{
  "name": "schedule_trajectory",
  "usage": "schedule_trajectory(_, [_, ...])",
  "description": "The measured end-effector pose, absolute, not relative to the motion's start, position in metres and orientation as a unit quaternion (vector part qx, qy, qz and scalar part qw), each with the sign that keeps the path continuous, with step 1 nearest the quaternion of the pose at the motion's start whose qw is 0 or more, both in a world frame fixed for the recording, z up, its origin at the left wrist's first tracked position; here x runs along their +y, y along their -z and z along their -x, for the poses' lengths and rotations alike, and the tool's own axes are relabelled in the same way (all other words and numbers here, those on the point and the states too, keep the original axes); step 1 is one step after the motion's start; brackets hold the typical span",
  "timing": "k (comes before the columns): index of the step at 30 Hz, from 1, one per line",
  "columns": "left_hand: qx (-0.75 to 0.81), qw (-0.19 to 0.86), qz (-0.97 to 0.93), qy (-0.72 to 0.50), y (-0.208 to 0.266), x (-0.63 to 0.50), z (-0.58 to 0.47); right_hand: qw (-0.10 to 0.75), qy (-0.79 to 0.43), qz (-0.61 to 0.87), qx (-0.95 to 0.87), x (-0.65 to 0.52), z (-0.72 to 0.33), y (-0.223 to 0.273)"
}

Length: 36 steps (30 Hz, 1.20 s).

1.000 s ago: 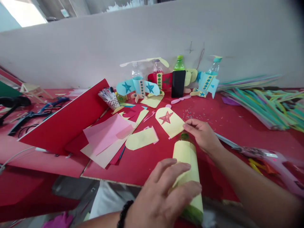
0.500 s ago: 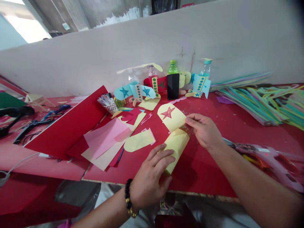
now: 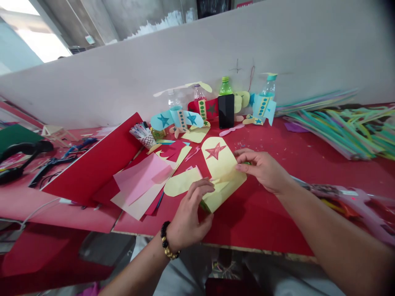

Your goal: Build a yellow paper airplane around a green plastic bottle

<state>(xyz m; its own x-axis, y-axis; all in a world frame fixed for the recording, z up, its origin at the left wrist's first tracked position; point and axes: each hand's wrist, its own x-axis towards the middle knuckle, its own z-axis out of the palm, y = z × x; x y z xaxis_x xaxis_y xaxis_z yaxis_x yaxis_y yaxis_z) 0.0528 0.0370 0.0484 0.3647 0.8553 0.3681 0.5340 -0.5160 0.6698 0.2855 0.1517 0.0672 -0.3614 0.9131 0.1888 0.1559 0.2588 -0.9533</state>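
My right hand (image 3: 262,169) pinches the right edge of a yellow paper piece with a rounded end and a red star (image 3: 216,152) drawn on it. Below, its lower edge meets a yellow paper wrap (image 3: 226,193) around what looks like a green bottle; green shows at both ends. My left hand (image 3: 193,213), with a beaded bracelet (image 3: 166,242) at the wrist, curls its fingers and thumb around the wrap's near left end. Beside those fingers lies another yellow round-ended strip (image 3: 180,183), flat on the red table (image 3: 247,230).
Pink paper sheets (image 3: 143,176) and a pen cup (image 3: 145,137) are on the left, by a leaning red board (image 3: 98,164). Decorated bottle planes (image 3: 175,117) and a black phone (image 3: 226,111) stand behind. Coloured sticks (image 3: 336,131) and a pink glue gun (image 3: 358,201) are right.
The star paper has come down and left, with its lower edge now against the yellow wrap. My left hand has shifted left to the wrap's end, and the wrap has turned.
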Motion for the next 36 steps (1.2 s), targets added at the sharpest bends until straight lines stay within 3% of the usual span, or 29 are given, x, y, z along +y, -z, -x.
schedule_trajectory(17, [0.443,0.233,-0.780,-0.376,-0.0412,0.0377,-0.0487,0.316,-0.408,0.363,-0.776,0.1577,-0.2863,-0.0600])
schedule_trajectory(36, [0.424,0.241,-0.789,-0.373,-0.0428,0.0432,-0.0449,0.359,-0.314,0.337,-0.812,0.1564,-0.2816,-0.0579])
